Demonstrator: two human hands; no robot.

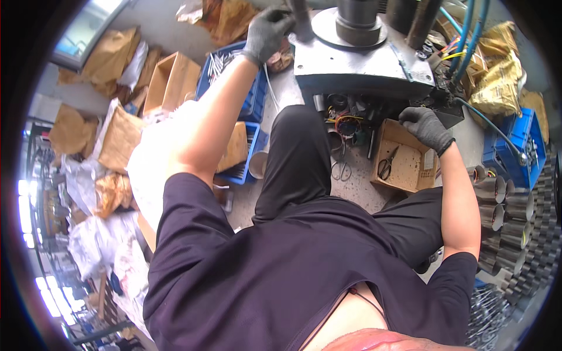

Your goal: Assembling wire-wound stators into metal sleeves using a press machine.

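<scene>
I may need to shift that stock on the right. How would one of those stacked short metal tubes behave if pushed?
Each metal tube looks like rigid steel, so probably stiff and heavy for its size. Round and lying on its side, it would likely roll once nudged. The tubes rest against one another in a pile beside the right hand's forearm, so pushing one may well shift its neighbours.

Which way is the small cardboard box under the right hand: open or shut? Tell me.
Open. The cardboard box shows its bare inside, with black-handled scissors lying in it; the right hand rests at its rim.

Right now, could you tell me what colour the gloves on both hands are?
Dark grey on both the left hand and right hand, seen in the head view.
</scene>
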